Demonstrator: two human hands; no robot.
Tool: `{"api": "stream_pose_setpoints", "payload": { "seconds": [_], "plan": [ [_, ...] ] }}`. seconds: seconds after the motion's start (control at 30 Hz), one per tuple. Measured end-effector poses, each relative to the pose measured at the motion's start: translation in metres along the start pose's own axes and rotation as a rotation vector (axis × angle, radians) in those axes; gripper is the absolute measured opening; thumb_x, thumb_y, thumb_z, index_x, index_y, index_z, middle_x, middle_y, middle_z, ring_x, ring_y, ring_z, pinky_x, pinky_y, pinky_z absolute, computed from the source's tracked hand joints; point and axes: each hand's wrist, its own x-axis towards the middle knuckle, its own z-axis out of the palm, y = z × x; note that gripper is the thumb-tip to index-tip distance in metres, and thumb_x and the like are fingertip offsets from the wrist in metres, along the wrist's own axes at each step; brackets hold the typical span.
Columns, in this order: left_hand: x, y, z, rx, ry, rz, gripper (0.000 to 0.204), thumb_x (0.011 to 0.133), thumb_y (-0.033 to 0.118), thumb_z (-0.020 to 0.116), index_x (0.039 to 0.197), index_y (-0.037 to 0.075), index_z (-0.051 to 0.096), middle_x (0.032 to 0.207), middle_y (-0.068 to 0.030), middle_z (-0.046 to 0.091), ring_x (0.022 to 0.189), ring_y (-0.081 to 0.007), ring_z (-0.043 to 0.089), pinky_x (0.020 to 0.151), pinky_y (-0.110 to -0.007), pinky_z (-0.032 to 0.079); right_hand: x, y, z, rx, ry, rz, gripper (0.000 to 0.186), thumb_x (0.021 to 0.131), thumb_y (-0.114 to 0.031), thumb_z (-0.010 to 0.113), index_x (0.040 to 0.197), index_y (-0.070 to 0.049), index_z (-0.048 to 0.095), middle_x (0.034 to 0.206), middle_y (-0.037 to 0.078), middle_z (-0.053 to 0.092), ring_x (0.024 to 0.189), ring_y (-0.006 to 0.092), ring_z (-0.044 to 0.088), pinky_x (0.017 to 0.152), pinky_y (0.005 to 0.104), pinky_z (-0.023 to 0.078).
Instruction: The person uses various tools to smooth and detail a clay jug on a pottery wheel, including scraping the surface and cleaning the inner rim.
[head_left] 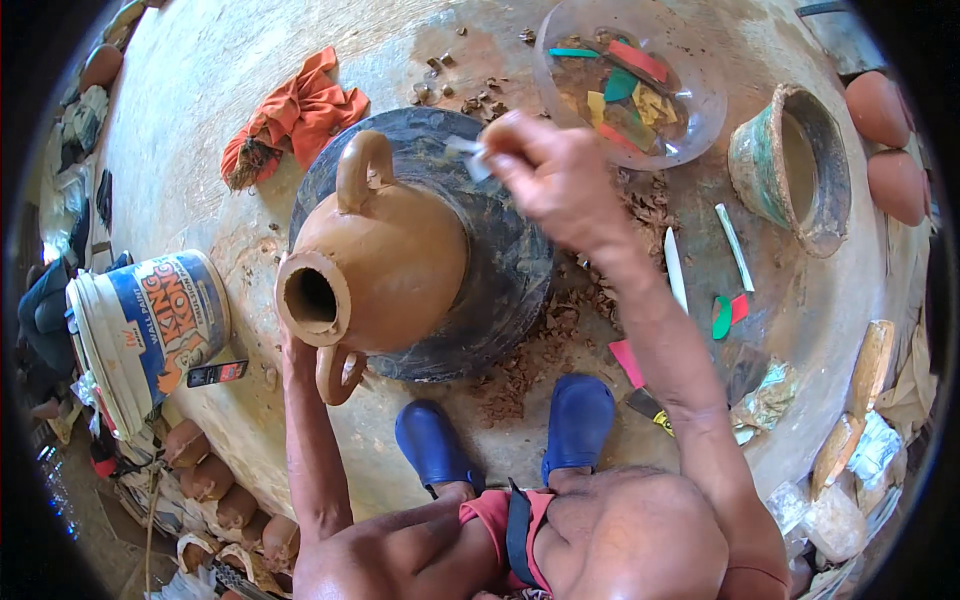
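A brown clay jug (390, 260) with two loop handles and a round open mouth sits tilted on a dark round turntable (510, 270). Its mouth faces left and toward me. My left forearm (312, 440) reaches up to the jug's near left side, where the jug hides the hand and its fingers. Above the turntable's far right part, my right hand (555, 175) is closed, pinching a small pale flat scraper-like piece (470, 155). That piece is slightly blurred and stands apart from the jug.
An orange cloth (310, 110) lies at the far left, above a paint bucket (150, 320) and a phone (217, 373). A clear basin (690, 130) holds coloured scraps. Further right stands a clay-smeared pot (765, 165). Clay shavings (560, 335) litter the floor near blue clogs (580, 420).
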Motion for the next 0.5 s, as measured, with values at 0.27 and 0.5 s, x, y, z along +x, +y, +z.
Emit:
{"api": "stream_pose_setpoints", "payload": {
  "seconds": [0.27, 0.5],
  "plan": [
    [-0.037, 0.062, 0.004, -0.052, -0.195, 0.049, 0.039, 0.099, 0.027, 0.072, 0.131, 0.006, 0.067, 0.125, -0.0128, 0.072, 0.11, -0.0251, 0.069, 0.089, -0.042, 0.059, -0.019, 0.01, 0.042, 0.103, -0.049, -0.045, 0.009, 0.099, -0.005, 0.071, 0.108, -0.003, 0.073, 0.095, 0.017, 0.079, 0.089, 0.0324, 0.081, 0.076, 0.0383, 0.062],
    [-0.079, 0.094, 0.069, -0.396, 0.124, -0.05, 0.044, 0.108, 0.034, 0.064, 0.143, 0.009, 0.059, 0.139, -0.0144, 0.066, 0.125, -0.0286, 0.066, 0.103, -0.047, 0.057, -0.042, 0.003, 0.038, 0.189, -0.013, 0.084, 0.008, 0.099, 0.0, 0.068, 0.106, -0.002, 0.072, 0.089, 0.015, 0.08, 0.083, 0.0236, 0.081, 0.076, 0.0351, 0.062]
  ]
}}
